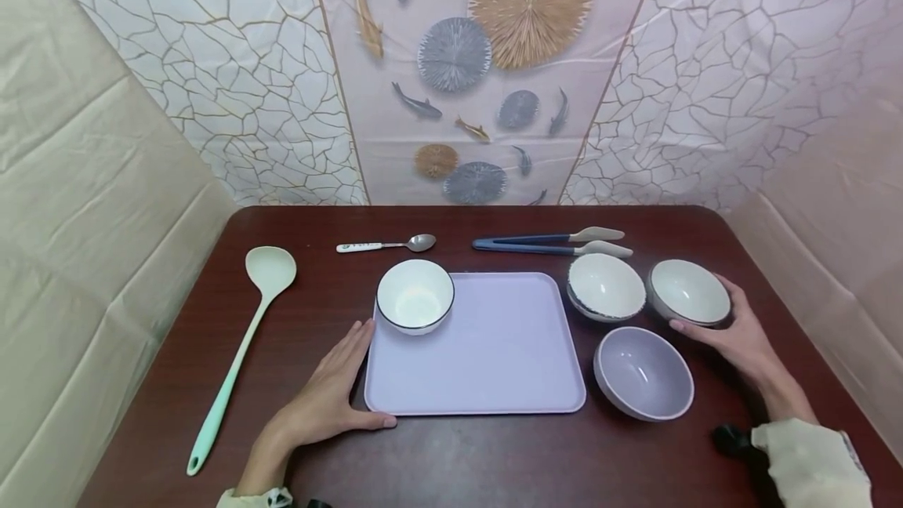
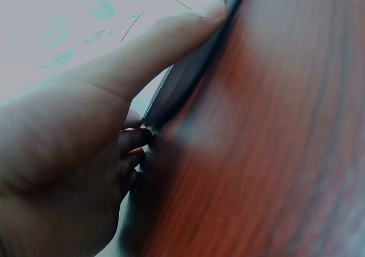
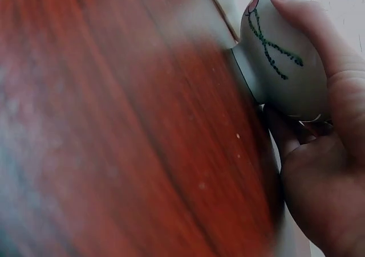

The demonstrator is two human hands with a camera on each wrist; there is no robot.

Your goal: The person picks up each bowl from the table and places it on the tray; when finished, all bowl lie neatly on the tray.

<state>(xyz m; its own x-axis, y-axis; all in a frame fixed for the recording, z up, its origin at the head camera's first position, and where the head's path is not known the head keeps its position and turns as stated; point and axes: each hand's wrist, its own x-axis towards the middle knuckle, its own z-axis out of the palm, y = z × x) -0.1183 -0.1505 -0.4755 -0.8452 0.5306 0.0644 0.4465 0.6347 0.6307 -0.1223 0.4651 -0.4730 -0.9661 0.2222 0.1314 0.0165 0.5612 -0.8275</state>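
My right hand (image 1: 749, 335) grips the side of a white bowl (image 1: 689, 291) at the right of the table, thumb in front and fingers round the far side. Up close in the right wrist view, this bowl (image 3: 274, 57) shows a green dotted vine pattern outside. My left hand (image 1: 326, 390) lies along the left edge of a lavender tray (image 1: 487, 367), fingers extended and thumb at the near left corner. On the tray's back left corner stands a white bowl with a dark rim (image 1: 415, 296). Beside the gripped bowl sits a rough-rimmed white bowl (image 1: 607, 286).
A lavender bowl (image 1: 643, 373) stands at the tray's right side. Behind the tray lie blue-handled tongs (image 1: 550, 242) and a small spoon (image 1: 386, 244). A long pale green ladle (image 1: 243, 347) lies at the left. Cloth-covered walls (image 1: 466, 124) stand around the dark red table (image 1: 494, 461).
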